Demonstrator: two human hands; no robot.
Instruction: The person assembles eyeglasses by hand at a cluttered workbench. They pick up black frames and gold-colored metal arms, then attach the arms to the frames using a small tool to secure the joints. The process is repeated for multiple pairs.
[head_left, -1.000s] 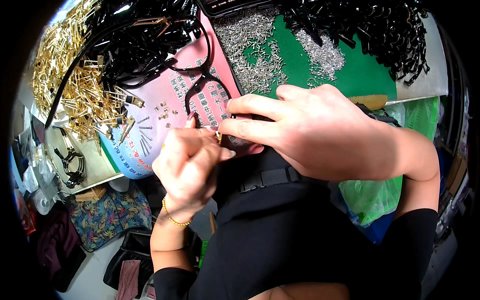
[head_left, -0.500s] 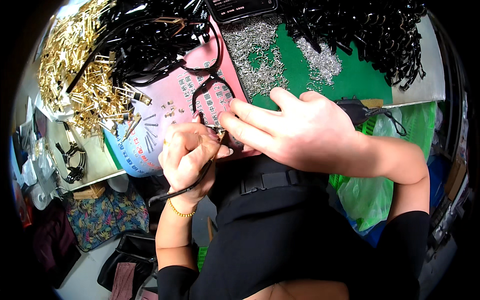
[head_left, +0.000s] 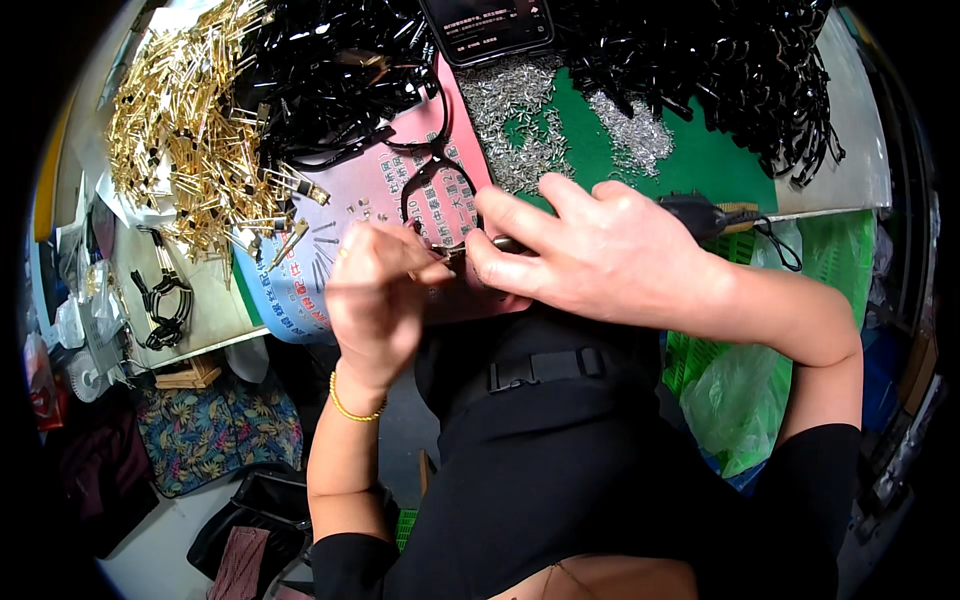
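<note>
A black eyeglass frame (head_left: 436, 160) lies over the pink-and-blue printed mat (head_left: 385, 175), its near end between my hands. My left hand (head_left: 378, 290), blurred by motion, has its fingertips pinched at that end; what they hold, if anything, is unclear. My right hand (head_left: 610, 255) comes in from the right, fingers curled around a dark tool with a rounded metal collar (head_left: 510, 244). Its index finger is beside the frame's rim. A black body with a cord loop (head_left: 700, 214) shows behind this hand, perhaps part of the same tool. Small loose metal bits (head_left: 365, 210) lie left of the frame.
Gold-coloured metal temple pieces (head_left: 190, 130) are heaped at the far left. Black glasses parts (head_left: 330, 90) pile up beside them, with more black parts (head_left: 720, 80) at far right. Small silver screws (head_left: 515, 120) cover the green mat (head_left: 720, 160) below a phone (head_left: 490, 25).
The black temple arm with a gold end, earlier in my left hand across the wrist, no longer shows there. My left hand has turned and blurred; the tool's metal collar now shows between my right fingers.
</note>
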